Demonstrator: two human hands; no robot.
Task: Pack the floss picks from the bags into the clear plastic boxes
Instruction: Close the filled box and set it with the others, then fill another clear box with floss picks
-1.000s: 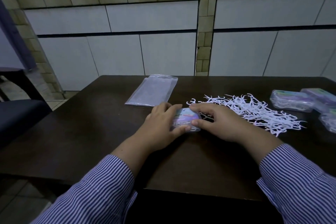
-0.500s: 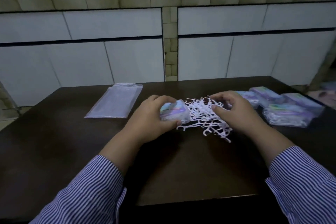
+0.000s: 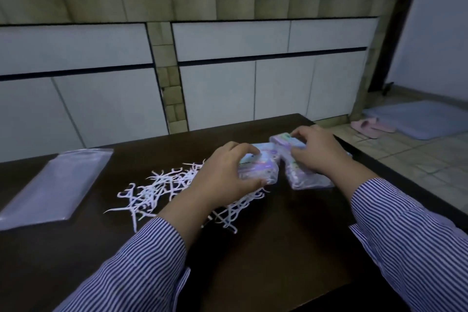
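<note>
The left hand (image 3: 222,172) held a filled clear box (image 3: 255,168) just beside the boxes (image 3: 304,180) under the right hand (image 3: 319,152), whose fingers rested on the top one. The loose floss picks (image 3: 162,190) lay to the left — beneath the left wrist, nearer that hand.

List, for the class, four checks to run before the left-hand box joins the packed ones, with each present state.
1. Left hand grips the box: ok.
2. Box lid fully closed: cannot tell.
3. Right hand steadies the packed boxes: ok.
4. Loose floss picks all packed: not ok, a pile remains on the table.
5. Empty bag lies clear of the work: ok.
</note>
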